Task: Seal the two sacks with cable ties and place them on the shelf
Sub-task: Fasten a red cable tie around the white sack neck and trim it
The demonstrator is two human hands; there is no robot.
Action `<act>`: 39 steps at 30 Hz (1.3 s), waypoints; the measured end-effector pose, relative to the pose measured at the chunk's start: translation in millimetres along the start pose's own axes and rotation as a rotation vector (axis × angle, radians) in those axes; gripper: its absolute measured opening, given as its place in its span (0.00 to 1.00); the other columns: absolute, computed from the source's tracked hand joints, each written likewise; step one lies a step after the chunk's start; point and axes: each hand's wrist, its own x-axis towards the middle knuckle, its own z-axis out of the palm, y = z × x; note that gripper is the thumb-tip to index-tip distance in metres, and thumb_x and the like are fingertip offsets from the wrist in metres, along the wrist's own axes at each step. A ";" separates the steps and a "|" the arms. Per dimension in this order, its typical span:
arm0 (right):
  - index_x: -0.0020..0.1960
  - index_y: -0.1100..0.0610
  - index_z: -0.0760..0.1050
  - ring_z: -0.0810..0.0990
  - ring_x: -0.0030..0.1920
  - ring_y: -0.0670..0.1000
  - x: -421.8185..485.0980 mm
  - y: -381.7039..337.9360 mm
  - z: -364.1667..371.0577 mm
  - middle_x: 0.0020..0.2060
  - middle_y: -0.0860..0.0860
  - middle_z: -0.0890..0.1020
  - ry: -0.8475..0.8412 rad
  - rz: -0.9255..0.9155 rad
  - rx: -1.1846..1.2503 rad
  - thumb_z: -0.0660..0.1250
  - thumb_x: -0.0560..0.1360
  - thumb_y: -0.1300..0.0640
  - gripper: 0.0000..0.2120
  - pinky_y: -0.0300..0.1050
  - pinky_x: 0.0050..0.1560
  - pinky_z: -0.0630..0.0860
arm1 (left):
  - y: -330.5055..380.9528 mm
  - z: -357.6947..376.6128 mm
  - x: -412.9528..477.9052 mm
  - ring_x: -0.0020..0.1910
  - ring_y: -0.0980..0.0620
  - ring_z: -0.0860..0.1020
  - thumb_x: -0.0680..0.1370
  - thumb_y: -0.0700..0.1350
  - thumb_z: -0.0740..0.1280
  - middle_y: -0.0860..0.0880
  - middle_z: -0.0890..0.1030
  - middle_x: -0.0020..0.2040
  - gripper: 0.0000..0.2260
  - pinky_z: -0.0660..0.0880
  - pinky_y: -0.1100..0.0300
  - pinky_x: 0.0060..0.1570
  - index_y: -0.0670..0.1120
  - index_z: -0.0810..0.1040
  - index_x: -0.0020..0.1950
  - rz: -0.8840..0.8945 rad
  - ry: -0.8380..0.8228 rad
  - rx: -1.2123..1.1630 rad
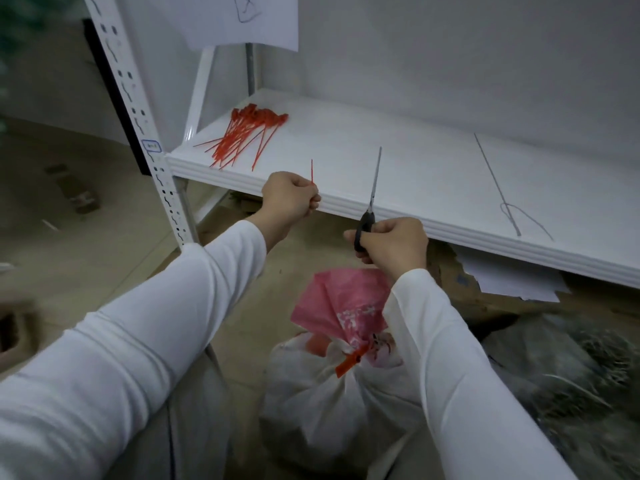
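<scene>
A white sack [322, 393] with a pink top stands on the floor below my hands, its neck cinched by a red cable tie [351, 363]. My left hand [289, 199] is fisted at the shelf's front edge and pinches a short red strip of tie [312, 171] that sticks up. To its right, my right hand [394, 242] grips the black handles of a pair of scissors [372, 195], blades closed and pointing up over the white shelf [433, 174]. A pile of red cable ties [242, 133] lies at the shelf's left end. A grey, blurred sack [568, 379] lies at the right.
A thin grey wire tool [502, 192] lies on the right part of the shelf. A perforated white upright [138, 116] stands at the left. Cardboard and white paper [512, 282] sit under the shelf. A paper sheet [239, 19] hangs above.
</scene>
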 end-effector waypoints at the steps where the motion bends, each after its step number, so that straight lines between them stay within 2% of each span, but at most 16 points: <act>1: 0.35 0.64 0.81 0.80 0.26 0.50 2.8 -2.1 5.7 0.32 0.58 0.84 -0.002 0.010 0.025 0.79 0.65 0.60 0.09 0.42 0.32 0.81 | -0.1 -1.7 8.2 0.30 0.54 0.77 0.76 0.36 0.66 0.43 0.81 0.37 0.08 0.73 0.67 0.27 0.42 0.77 0.37 -0.001 0.020 0.013; 5: 0.33 0.62 0.79 0.78 0.23 0.47 15.4 -6.7 24.4 0.30 0.56 0.83 -0.006 0.024 0.066 0.79 0.65 0.60 0.10 0.36 0.26 0.75 | -2.2 -12.6 39.4 0.27 0.56 0.78 0.74 0.37 0.70 0.45 0.81 0.33 0.07 0.77 0.66 0.28 0.41 0.79 0.37 0.005 0.108 0.101; 9: 0.34 0.63 0.80 0.78 0.25 0.48 26.8 -5.3 36.2 0.31 0.57 0.83 -0.021 0.035 0.059 0.79 0.65 0.60 0.10 0.35 0.26 0.75 | -10.5 -24.3 72.9 0.26 0.56 0.78 0.73 0.40 0.71 0.45 0.82 0.30 0.07 0.80 0.59 0.39 0.40 0.82 0.35 0.109 0.192 0.313; 12: 0.34 0.64 0.80 0.78 0.26 0.49 30.2 -0.3 41.1 0.31 0.57 0.83 -0.031 0.034 0.035 0.78 0.66 0.60 0.09 0.36 0.26 0.76 | -16.1 -23.4 91.0 0.26 0.53 0.78 0.71 0.39 0.71 0.44 0.82 0.30 0.06 0.81 0.56 0.41 0.39 0.81 0.35 0.132 0.204 0.396; 16: 0.37 0.65 0.83 0.80 0.27 0.49 30.9 3.5 42.8 0.32 0.58 0.84 -0.035 0.041 0.027 0.79 0.66 0.59 0.09 0.38 0.29 0.80 | -18.3 -11.8 109.2 0.35 0.49 0.81 0.69 0.40 0.72 0.44 0.82 0.33 0.04 0.81 0.54 0.44 0.39 0.81 0.35 0.178 0.223 0.462; 20: 0.36 0.62 0.83 0.82 0.28 0.50 30.1 4.0 43.0 0.30 0.57 0.84 -0.032 0.035 0.062 0.80 0.64 0.59 0.08 0.38 0.31 0.81 | -22.0 -1.8 121.7 0.39 0.47 0.82 0.69 0.39 0.71 0.43 0.83 0.38 0.03 0.81 0.55 0.46 0.39 0.82 0.40 0.162 0.232 0.457; 23: 0.35 0.61 0.82 0.84 0.30 0.52 30.2 4.7 43.3 0.30 0.56 0.84 -0.017 0.029 0.073 0.80 0.64 0.59 0.08 0.37 0.32 0.80 | -23.6 -0.2 124.6 0.42 0.46 0.82 0.70 0.40 0.71 0.42 0.83 0.42 0.06 0.80 0.55 0.48 0.39 0.80 0.45 0.159 0.245 0.443; 26: 0.34 0.59 0.83 0.85 0.31 0.53 30.6 4.9 42.1 0.30 0.55 0.84 -0.001 0.023 0.098 0.80 0.64 0.60 0.07 0.38 0.35 0.81 | -20.2 -2.0 119.2 0.49 0.46 0.79 0.72 0.42 0.70 0.43 0.80 0.51 0.12 0.78 0.54 0.52 0.39 0.77 0.54 0.190 0.267 0.474; 30: 0.35 0.60 0.83 0.85 0.31 0.53 29.7 4.8 37.9 0.31 0.55 0.84 0.035 0.010 0.156 0.80 0.64 0.59 0.07 0.38 0.34 0.81 | -14.0 -0.3 103.4 0.53 0.47 0.77 0.74 0.46 0.68 0.45 0.78 0.57 0.15 0.75 0.58 0.52 0.41 0.77 0.59 0.269 0.254 0.540; 33: 0.34 0.59 0.83 0.85 0.31 0.52 27.0 5.0 32.5 0.30 0.55 0.84 0.057 0.002 0.165 0.80 0.65 0.57 0.08 0.38 0.36 0.80 | -10.7 1.2 87.5 0.55 0.48 0.76 0.74 0.45 0.69 0.45 0.77 0.59 0.16 0.70 0.63 0.50 0.41 0.76 0.60 0.270 0.199 0.558; 36: 0.33 0.57 0.82 0.85 0.31 0.52 23.5 6.9 25.1 0.30 0.55 0.84 0.081 -0.004 0.173 0.79 0.65 0.57 0.08 0.37 0.35 0.80 | -3.9 5.2 64.6 0.53 0.50 0.79 0.73 0.47 0.71 0.47 0.79 0.56 0.15 0.73 0.61 0.52 0.42 0.77 0.57 0.291 0.088 0.499; 37: 0.34 0.58 0.82 0.84 0.31 0.52 22.8 7.3 22.0 0.30 0.55 0.84 0.085 -0.007 0.181 0.79 0.65 0.57 0.08 0.37 0.35 0.80 | 0.8 8.6 52.7 0.51 0.50 0.80 0.73 0.50 0.71 0.47 0.81 0.54 0.16 0.77 0.58 0.53 0.42 0.78 0.56 0.263 -0.036 0.404; 39: 0.37 0.60 0.83 0.85 0.31 0.52 24.0 8.7 16.4 0.32 0.55 0.85 0.092 -0.010 0.195 0.79 0.67 0.57 0.07 0.40 0.37 0.82 | 13.7 19.1 23.0 0.46 0.50 0.83 0.75 0.56 0.69 0.46 0.82 0.51 0.20 0.79 0.50 0.54 0.41 0.78 0.56 0.118 -0.423 0.203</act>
